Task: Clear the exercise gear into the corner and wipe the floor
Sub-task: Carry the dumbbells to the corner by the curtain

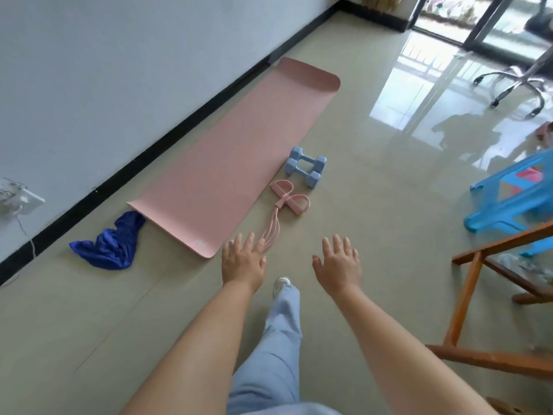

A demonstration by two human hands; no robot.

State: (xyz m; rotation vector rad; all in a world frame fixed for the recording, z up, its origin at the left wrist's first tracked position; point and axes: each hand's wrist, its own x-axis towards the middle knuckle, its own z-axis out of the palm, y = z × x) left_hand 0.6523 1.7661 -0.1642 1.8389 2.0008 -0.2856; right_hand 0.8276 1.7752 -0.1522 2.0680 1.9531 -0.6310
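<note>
You are standing in a room of a home, used for exercise. Glossy beige floor tiles (374, 205) meet a white wall (119, 70) with black skirting at ten o'clock. A pink yoga mat (233, 157) lies at twelve. A sliding glass door (490, 22) is at one o'clock, wooden furniture (466, 295) at four.

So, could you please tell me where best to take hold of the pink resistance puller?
Probably the bundled tubes of the pink resistance puller, from above. They run toward the left hand, lie clear of the mat and dumbbells, and suit a one-hand grip.
</note>
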